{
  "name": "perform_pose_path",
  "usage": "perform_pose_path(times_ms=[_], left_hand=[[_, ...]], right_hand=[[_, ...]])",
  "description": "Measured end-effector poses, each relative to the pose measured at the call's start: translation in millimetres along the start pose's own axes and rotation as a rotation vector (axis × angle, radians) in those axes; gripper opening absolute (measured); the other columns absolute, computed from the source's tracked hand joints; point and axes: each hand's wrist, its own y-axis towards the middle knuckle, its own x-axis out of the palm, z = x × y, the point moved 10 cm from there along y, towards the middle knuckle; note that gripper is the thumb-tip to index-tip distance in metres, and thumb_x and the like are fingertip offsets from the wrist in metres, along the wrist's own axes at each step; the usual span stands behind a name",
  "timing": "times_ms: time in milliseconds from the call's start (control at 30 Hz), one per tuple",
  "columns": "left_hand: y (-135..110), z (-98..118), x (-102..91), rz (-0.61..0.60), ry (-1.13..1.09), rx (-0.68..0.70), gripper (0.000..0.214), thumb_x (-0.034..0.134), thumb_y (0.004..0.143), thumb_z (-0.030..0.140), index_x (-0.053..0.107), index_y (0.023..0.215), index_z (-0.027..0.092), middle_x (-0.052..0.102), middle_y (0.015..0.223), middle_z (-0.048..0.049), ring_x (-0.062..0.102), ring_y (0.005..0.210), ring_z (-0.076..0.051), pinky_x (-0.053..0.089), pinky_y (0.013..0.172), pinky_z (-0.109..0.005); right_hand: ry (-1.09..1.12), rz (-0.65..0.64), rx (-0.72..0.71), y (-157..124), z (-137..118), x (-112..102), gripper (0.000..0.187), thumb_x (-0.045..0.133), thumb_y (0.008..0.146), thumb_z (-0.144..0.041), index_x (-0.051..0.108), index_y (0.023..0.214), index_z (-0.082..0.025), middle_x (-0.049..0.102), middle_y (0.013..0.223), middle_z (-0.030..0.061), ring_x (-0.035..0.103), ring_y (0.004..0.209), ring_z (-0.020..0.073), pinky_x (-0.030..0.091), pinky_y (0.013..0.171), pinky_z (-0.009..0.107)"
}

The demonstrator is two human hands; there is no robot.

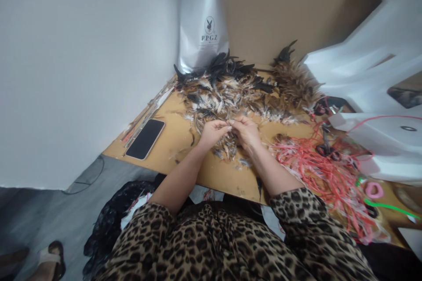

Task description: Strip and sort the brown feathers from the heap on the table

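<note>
As left hand meets right hand over feathers, both grips pinch closed — contents unclear.

moderate, diffuse indoor light, source out of view. smooth white wall pale, cool; matte brown wall duller, soft dark shadow at upper right. faint sheen on silvery-white plastic bag with rabbit-head print. grey floor dim. brown-and-black feather heap slightly smeared. wide-angle stretch toward edges.
</note>
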Motion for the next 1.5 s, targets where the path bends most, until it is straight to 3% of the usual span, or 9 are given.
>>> perform_pose_path(times_ms=[267, 500, 700, 800, 1000, 1200, 1367, 1500], left_hand=[[6.0, -11.3, -5.6, -0.017, -0.046, -0.038, 0.026, 0.066, 0.065, 0.034, 0.064, 0.076, 0.011, 0.067, 0.068, -0.0056, 0.051, 0.046, -0.006, 0.038, 0.043, -0.019], [5.3, -13.2, -0.2, -0.079, -0.036, -0.063, 0.025, 0.068, 0.063, 0.031, 0.064, 0.077, 0.010, 0.067, 0.067, -0.0059, 0.054, 0.047, -0.007, 0.039, 0.043, -0.019], [4.5, -14.9, 1.7, -0.128, -0.044, -0.107, 0.028, 0.069, 0.062, 0.032, 0.064, 0.077, 0.010, 0.067, 0.068, -0.0062, 0.056, 0.049, -0.008, 0.040, 0.045, -0.019], [8.3, -11.2, -13.8, -0.022, -0.096, -0.086, 0.027, 0.069, 0.063, 0.032, 0.064, 0.079, 0.011, 0.067, 0.069, -0.0060, 0.055, 0.050, -0.007, 0.039, 0.046, -0.018], [14.8, -11.6, -48.9, 0.212, -0.289, -0.032, 0.026, 0.067, 0.066, 0.031, 0.061, 0.083, 0.013, 0.067, 0.074, -0.0040, 0.054, 0.053, -0.004, 0.037, 0.048, -0.016], [16.7, -12.9, -58.1, 0.257, -0.339, -0.006, 0.026, 0.068, 0.065, 0.030, 0.061, 0.084, 0.013, 0.066, 0.074, -0.0028, 0.054, 0.053, -0.004, 0.034, 0.047, -0.015], [15.6, -10.1, -60.9, 0.274, -0.360, 0.018, 0.026, 0.069, 0.064, 0.029, 0.061, 0.083, 0.013, 0.065, 0.073, -0.0019, 0.053, 0.052, -0.003, 0.034, 0.046, -0.015], [14.4, -9.8, -61.4, 0.284, -0.331, 0.005, 0.025, 0.068, 0.064, 0.030, 0.061, 0.082, 0.014, 0.065, 0.073, -0.0019, 0.053, 0.052, -0.003, 0.034, 0.046, -0.015]], right_hand=[[-0.074, -0.013, 0.017, 3.9, 0.6, -6.9, 0.027, 0.075, 0.055, -0.036, 0.064, 0.072, -0.018, 0.054, 0.052, -0.0049, 0.044, 0.047, 0.0064, 0.031, 0.045, 0.020], [-0.210, -0.059, -0.007, 2.9, 3.4, -4.6, 0.029, 0.073, 0.055, -0.041, 0.061, 0.063, -0.017, 0.055, 0.052, -0.0038, 0.041, 0.045, 0.0056, 0.028, 0.045, 0.021], [-0.205, -0.066, 0.015, 6.7, 9.4, -4.0, 0.032, 0.073, 0.054, -0.045, 0.059, 0.063, -0.017, 0.054, 0.052, -0.0027, 0.044, 0.046, 0.0072, 0.032, 0.045, 0.021], [-0.211, -0.051, -0.006, 7.1, 6.8, -5.3, 0.031, 0.071, 0.057, -0.044, 0.063, 0.072, -0.018, 0.053, 0.051, -0.0040, 0.042, 0.045, 0.0065, 0.031, 0.044, 0.020], [-0.618, -0.171, -0.127, -3.0, 1.3, 5.2, 0.022, 0.066, 0.063, -0.038, 0.065, 0.068, -0.017, 0.058, 0.055, -0.0020, 0.044, 0.047, 0.0080, 0.035, 0.049, 0.022], [-0.965, -0.286, -0.294, -12.2, -0.6, 24.7, 0.017, 0.059, 0.068, -0.033, 0.067, 0.069, -0.018, 0.061, 0.060, -0.0002, 0.049, 0.052, 0.0102, 0.035, 0.052, 0.022], [-1.209, -0.372, -0.233, -14.0, 10.6, 37.4, 0.020, 0.058, 0.069, -0.038, 0.067, 0.067, -0.019, 0.061, 0.058, 0.0000, 0.049, 0.051, 0.0108, 0.031, 0.050, 0.023], [-1.424, -0.348, -0.211, -11.5, 17.3, 39.1, 0.017, 0.062, 0.065, -0.037, 0.066, 0.062, -0.021, 0.062, 0.058, 0.0009, 0.048, 0.051, 0.0114, 0.029, 0.050, 0.024]])
